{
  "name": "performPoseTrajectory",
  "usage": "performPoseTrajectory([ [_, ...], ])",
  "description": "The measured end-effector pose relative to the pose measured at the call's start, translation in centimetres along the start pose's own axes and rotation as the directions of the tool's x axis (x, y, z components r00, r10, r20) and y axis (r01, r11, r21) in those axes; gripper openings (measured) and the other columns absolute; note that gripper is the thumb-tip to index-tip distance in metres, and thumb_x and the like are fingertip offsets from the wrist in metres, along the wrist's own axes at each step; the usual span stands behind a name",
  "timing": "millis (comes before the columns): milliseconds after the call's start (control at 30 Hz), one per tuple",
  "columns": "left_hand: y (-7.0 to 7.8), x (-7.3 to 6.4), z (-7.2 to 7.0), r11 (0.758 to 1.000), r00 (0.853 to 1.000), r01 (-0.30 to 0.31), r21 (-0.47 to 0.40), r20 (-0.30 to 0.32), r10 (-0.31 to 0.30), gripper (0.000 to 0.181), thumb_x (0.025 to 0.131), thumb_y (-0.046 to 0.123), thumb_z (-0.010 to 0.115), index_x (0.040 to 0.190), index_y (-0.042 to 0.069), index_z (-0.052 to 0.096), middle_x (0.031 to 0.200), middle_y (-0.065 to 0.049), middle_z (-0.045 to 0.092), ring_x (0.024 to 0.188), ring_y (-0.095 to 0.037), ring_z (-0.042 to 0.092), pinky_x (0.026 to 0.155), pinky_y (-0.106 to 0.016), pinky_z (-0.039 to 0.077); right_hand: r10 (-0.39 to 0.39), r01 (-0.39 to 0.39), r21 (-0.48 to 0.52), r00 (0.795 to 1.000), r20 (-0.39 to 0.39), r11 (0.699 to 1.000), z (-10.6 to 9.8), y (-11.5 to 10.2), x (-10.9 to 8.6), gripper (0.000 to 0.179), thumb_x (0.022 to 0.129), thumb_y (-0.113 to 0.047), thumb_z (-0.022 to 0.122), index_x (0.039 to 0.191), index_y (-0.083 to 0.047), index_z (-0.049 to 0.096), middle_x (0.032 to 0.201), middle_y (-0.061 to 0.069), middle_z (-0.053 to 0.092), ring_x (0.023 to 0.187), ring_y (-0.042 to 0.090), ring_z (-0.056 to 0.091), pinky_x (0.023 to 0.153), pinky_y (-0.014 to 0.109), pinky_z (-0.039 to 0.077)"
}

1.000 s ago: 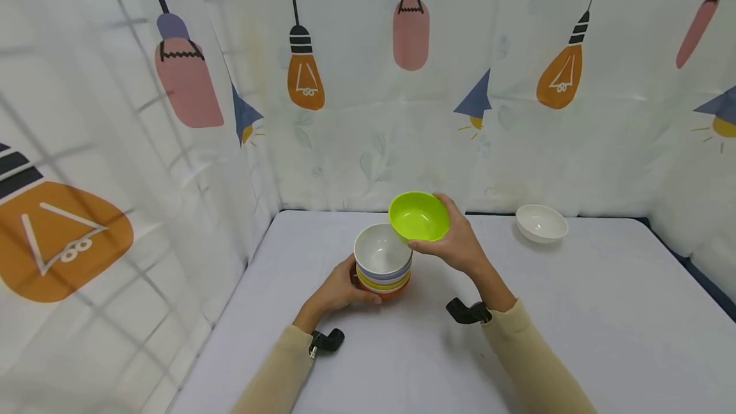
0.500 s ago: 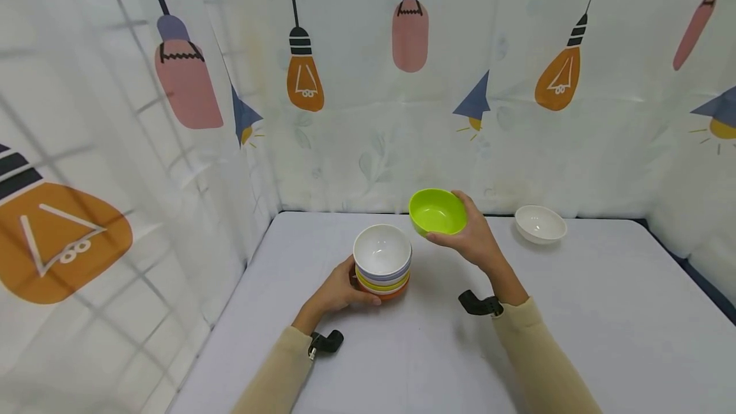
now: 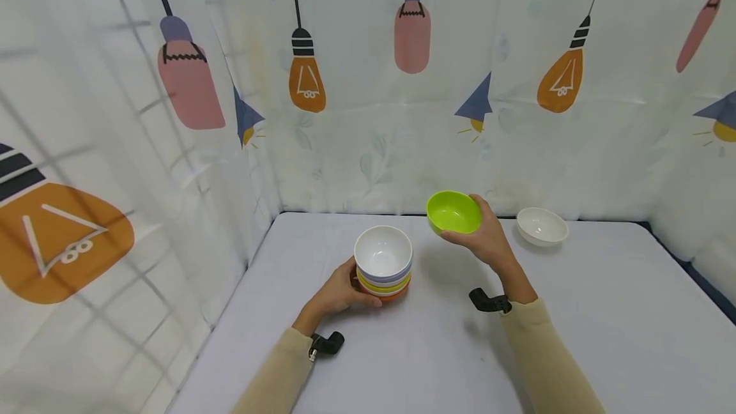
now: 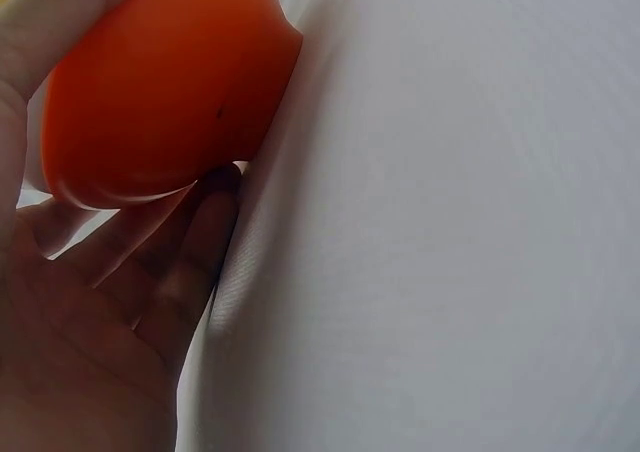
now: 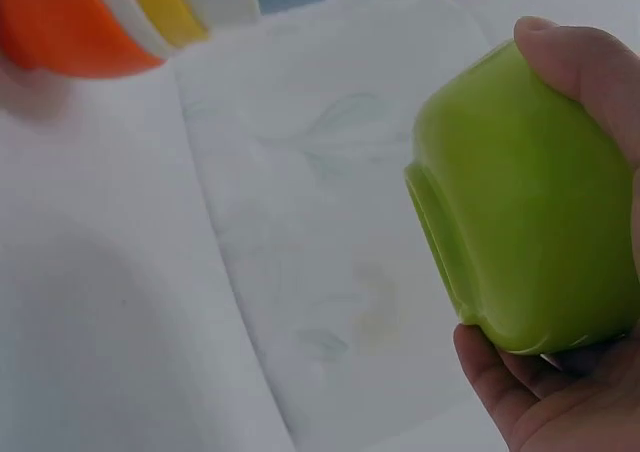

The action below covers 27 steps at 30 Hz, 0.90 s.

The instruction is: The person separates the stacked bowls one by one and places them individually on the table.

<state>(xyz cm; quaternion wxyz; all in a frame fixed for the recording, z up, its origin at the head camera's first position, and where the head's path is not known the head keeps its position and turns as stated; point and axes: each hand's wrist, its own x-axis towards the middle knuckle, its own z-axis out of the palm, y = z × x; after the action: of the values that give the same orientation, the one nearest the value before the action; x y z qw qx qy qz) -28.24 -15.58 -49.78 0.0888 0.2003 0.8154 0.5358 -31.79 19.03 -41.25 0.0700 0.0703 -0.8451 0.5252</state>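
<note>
A nested stack of bowls stands left of the table's middle, with a white bowl [image 3: 383, 252] on top and an orange bowl [image 4: 165, 92] at the bottom. Blue-grey, yellow and white rims show between them. My left hand [image 3: 339, 287] holds the stack low down, thumb in front and fingers round the far left side. To the right, a lime green bowl [image 3: 454, 213] is up in the air, tilted a little towards me. My right hand [image 3: 485, 235] grips it by its right side; in the right wrist view the thumb and fingers [image 5: 495, 382] reach round its outside.
Another white bowl [image 3: 542, 227], wide and shallow, sits alone near the back right of the white-covered table [image 3: 425, 363]. Behind the table hangs a white curtain [image 3: 368, 145] printed with lamps. A second curtain [image 3: 144, 222] runs along the left side.
My right hand has carried the green bowl to the right, away from above the stack. The left hand and the stack have stayed in place.
</note>
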Motion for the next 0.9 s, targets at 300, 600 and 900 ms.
performPoseTrajectory([
  [300, 0.0, 0.0, 0.1, 1.0, 1.0, -0.001, 0.011, -0.001, 0.001, 0.102, 0.069, 0.022, 0.097, 0.153, 0.025, 0.041, 0.137, 0.0, 0.061, 0.115, -0.019, 0.06, 0.098, -0.038, 0.05, 0.051, -0.052, -0.034, 0.998, -0.025, 0.998, -0.5, 2.3, 0.4, 0.117, 0.078, -0.041, 0.089, 0.163, -0.009, 0.016, 0.155, 0.023, 0.04, 0.129, 0.04, 0.048, 0.103, 0.052, 0.047],
  [600, 0.0, 0.1, 0.1, 1.0, 1.0, -0.006, 0.011, -0.005, 0.006, 0.1, 0.069, 0.021, 0.097, 0.153, 0.023, 0.041, 0.136, -0.002, 0.061, 0.113, -0.019, 0.061, 0.096, -0.036, 0.051, 0.124, -0.125, -0.003, 0.99, -0.068, 0.992, -1.0, 4.7, 1.0, 0.124, 0.076, -0.042, 0.091, 0.164, -0.009, 0.01, 0.161, 0.022, 0.031, 0.136, 0.041, 0.041, 0.109, 0.056, 0.043],
  [900, -0.2, 0.1, 0.1, 1.0, 1.0, 0.004, 0.001, -0.009, -0.004, 0.102, 0.068, 0.022, 0.097, 0.153, 0.025, 0.041, 0.137, -0.001, 0.061, 0.114, -0.02, 0.06, 0.098, -0.038, 0.05, 0.154, -0.153, 0.018, 0.984, -0.087, 0.988, -1.1, 6.5, 1.1, 0.124, 0.076, -0.04, 0.091, 0.163, -0.007, 0.011, 0.161, 0.022, 0.03, 0.137, 0.041, 0.04, 0.11, 0.054, 0.041],
])
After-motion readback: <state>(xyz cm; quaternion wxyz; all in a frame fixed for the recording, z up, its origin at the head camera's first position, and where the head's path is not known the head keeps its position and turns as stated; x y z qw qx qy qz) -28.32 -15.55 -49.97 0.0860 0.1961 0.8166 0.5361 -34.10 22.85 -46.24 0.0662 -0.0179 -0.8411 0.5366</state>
